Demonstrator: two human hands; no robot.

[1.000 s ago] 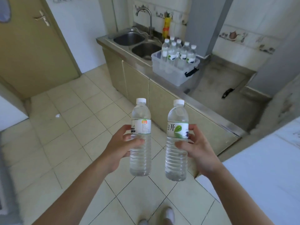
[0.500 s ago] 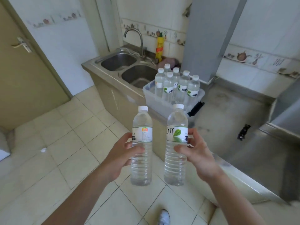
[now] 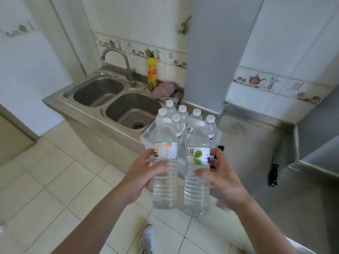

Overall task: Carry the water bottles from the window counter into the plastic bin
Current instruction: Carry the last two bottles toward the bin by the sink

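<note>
bottles upright, one gripped per hand: l hand & r hand.

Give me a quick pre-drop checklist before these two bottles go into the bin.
1. Left hand grips the orange-label bottle: ok.
2. Right hand grips the leaf-label bottle: ok.
3. Both bottles upright, caps on: ok.
4. Plastic bin ahead on the steel counter: ok.
5. Free space in the bin beside the standing bottles: cannot tell, held bottles block the view.
6. Bottles over the bin opening: not ok, they are short of it.
</note>
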